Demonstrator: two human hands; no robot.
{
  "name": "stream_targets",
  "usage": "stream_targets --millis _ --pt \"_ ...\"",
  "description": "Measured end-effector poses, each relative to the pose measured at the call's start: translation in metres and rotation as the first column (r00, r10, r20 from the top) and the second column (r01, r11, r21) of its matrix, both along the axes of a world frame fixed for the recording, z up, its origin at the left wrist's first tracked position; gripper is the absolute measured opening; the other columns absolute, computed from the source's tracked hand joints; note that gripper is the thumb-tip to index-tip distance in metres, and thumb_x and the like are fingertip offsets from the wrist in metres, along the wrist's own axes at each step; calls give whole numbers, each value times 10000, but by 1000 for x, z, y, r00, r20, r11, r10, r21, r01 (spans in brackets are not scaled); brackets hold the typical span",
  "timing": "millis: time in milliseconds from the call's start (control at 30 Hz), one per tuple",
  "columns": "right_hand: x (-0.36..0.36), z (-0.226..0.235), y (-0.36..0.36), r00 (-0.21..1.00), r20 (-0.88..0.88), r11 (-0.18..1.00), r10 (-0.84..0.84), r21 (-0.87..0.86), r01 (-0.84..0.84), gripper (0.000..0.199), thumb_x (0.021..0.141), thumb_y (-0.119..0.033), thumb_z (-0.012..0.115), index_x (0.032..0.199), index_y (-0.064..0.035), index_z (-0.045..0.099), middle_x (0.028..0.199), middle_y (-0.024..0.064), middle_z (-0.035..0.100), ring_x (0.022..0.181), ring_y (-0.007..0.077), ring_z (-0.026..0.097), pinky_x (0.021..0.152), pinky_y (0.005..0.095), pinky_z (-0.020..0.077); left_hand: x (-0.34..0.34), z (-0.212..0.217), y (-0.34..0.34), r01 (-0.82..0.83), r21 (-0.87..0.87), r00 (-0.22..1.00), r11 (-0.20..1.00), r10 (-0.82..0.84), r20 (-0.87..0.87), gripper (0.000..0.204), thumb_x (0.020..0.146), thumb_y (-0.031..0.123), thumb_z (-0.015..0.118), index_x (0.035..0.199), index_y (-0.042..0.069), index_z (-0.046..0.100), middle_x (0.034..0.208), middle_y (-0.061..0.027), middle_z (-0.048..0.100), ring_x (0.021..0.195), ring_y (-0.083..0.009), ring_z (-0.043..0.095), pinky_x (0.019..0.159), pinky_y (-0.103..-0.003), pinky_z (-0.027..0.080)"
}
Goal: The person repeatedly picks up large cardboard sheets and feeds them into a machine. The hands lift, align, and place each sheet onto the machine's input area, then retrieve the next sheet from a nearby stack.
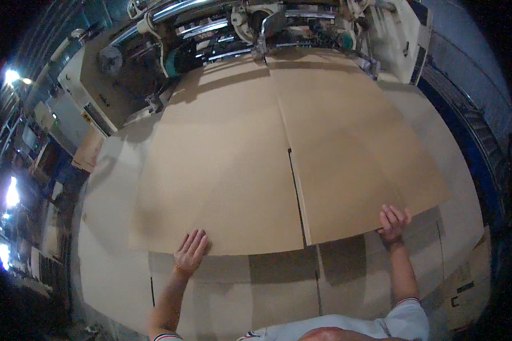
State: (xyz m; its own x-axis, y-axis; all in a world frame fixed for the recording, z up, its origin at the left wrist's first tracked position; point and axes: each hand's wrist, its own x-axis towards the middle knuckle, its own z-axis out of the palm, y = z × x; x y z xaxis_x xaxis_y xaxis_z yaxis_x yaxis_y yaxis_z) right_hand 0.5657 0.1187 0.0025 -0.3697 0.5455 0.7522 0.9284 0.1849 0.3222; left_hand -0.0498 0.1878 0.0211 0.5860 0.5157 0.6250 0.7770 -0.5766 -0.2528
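The left hand (192, 251) lies at the near edge of a large brown cardboard sheet (227, 165), its fingers close together and laid over the top face; the thumb is out of sight, so I cannot tell whether it pinches the edge. The right hand (392, 224) is at the same edge, fingers slightly bent and a little apart over the sheet, and its grip cannot be told either. The sheet stretches straight away from both hands, and a dark slot (296, 196) continues as a crease toward the far end, between the hands but nearer the right. Each hand sits in from its own near corner of the sheet; which side is longer is hard to judge through the bent view. Beneath, slotted lower cardboard (227, 298) shows along the near edge of the pale worktop (111, 227), whose left and right edges reach out past the sheet. At the worktop's far edge stands a machine (261, 28) with metal rollers, the sheet's far end close against it. Beyond the worktop's left edge, bright lights (11, 77) shine in a dim hall.
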Motion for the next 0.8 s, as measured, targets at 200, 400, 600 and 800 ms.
stream_targets --millis 200,400,600,800 --pt "7 -31 24 997 -67 975 -49 -220 33 484 965 -534 267 1244 -195 471 1361 27 468 1234 274 439 991 615 274 37 -7 20 -136 -122 989 983 142 45 295 820 141 657 1111 97 636 1168 -88 639 1098 -250 606 940 -418 475" --pt "25 5 110 999 -53 996 6 -91 -11 421 947 -450 390 1276 -196 456 1371 29 457 1267 293 413 1002 630 268 50 13 93 -135 -181 986 974 151 75 395 815 54 591 1209 50 566 1299 -107 547 1211 -284 515 1024 -449 398" --pt "42 -5 187 1000 -23 998 10 -54 -12 329 916 -254 505 1234 -174 487 1348 32 469 1263 288 430 1036 625 248 47 2 173 -56 58 998 997 54 33 333 853 101 612 1184 73 584 1230 -99 592 1135 -266 570 960 -409 458" --pt "47 -16 267 997 -60 998 53 30 -51 321 901 -152 515 1221 -154 494 1271 42 523 1244 283 446 1058 581 258 50 -2 254 -79 50 997 996 79 6 354 858 98 595 1211 97 570 1237 -81 581 1132 -260 560 953 -399 463"
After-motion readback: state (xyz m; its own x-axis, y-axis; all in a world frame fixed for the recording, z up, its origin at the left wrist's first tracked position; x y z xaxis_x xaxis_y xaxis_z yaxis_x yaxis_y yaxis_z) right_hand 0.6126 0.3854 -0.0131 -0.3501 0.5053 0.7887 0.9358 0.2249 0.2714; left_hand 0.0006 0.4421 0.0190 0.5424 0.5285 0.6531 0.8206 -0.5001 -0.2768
